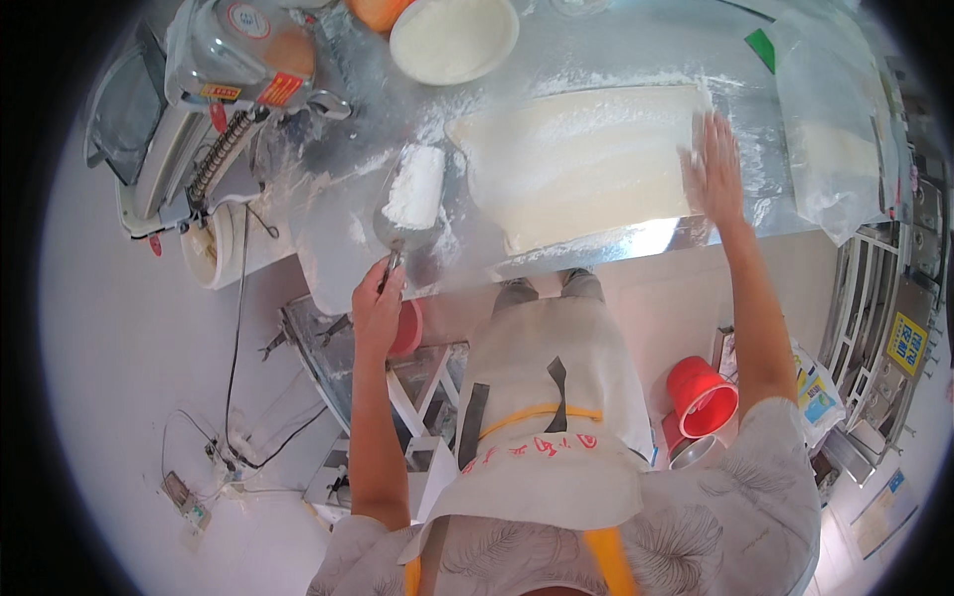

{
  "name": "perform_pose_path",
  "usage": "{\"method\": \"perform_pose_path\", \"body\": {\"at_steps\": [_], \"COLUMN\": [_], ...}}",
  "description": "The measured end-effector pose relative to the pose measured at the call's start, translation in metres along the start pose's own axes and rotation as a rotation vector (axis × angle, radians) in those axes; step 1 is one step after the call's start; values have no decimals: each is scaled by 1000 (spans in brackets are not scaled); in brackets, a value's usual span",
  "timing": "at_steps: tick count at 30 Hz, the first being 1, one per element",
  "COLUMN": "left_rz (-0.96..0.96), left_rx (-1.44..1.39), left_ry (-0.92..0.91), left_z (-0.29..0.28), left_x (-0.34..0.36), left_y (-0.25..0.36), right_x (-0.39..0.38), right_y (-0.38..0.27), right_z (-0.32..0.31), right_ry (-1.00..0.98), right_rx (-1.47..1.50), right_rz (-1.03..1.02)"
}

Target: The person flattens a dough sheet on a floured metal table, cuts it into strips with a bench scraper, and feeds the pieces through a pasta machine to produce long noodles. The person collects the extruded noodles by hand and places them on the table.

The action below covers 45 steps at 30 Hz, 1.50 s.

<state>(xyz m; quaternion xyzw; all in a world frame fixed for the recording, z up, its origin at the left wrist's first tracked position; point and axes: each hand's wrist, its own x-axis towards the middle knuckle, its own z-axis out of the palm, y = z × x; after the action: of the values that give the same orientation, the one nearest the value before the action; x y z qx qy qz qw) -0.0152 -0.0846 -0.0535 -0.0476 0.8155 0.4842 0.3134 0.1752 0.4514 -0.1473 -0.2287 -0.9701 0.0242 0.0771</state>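
Standing at the far left of the steel desk [636, 40] is a grey machine [159, 129] with a spring-like coil, partly under clear plastic wrap, and a cable hangs from it down toward the floor. Just right of it the left hand [378, 308] reaches up from below the desk edge, its fingers [390, 280] curled tight around the handle of a metal scoop [409, 204]. The scoop is heaped with white flour and hovers over the floured front part of the desk. Behind it, near the far edge, sits a round white bowl [454, 38] filled with flour. To the right of the scoop lies a broad, pale sheet of dough [576, 164], dusted with flour, stretching across the middle of the desk to near its front edge. The right hand [714, 164] lies flat on the dough's right end, fingers [717, 134] spread wide and holding nothing. Farther right, a clear plastic bag [830, 149] with something pale inside drapes over the desk. Below the desk, beside the person's white apron [552, 397], a red bucket [702, 395] stands on the floor.
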Motion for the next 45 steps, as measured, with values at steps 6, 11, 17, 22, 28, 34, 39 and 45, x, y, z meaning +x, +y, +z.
{"method": "perform_pose_path", "body": {"at_steps": [6, 11, 17, 22, 28, 34, 39, 45], "left_rz": [36, 13, 72, 103, 147, 191, 249, 346], "left_rx": [91, 105, 14, -3, 92, 180, 338, 475], "left_ry": [0, 10, -10, -18, -67, -145, -240, -283], "left_z": [-8, -15, -20, -14, 9, 52, 86, 116], "left_x": [4, 1, 2, 8, 1, -12, -26, -37], "left_y": [-14, -12, -17, -27, -3, 17, 44, 74], "right_x": [47, 49, 7, -38, -42, -51, -18, -1], "right_y": [-120, -263, -300, -274, -125, -113, -191, -192], "right_z": [25, 12, 12, -13, -13, 9, -42, -29], "right_ry": [14, -70, -130, -261, -74, 84, -54, -15], "right_rx": [-61, 240, 161, 254, -51, 108, 1002, 1181], "right_rz": [-79, -113, -273, -241, -38, 113, 191, 387]}}
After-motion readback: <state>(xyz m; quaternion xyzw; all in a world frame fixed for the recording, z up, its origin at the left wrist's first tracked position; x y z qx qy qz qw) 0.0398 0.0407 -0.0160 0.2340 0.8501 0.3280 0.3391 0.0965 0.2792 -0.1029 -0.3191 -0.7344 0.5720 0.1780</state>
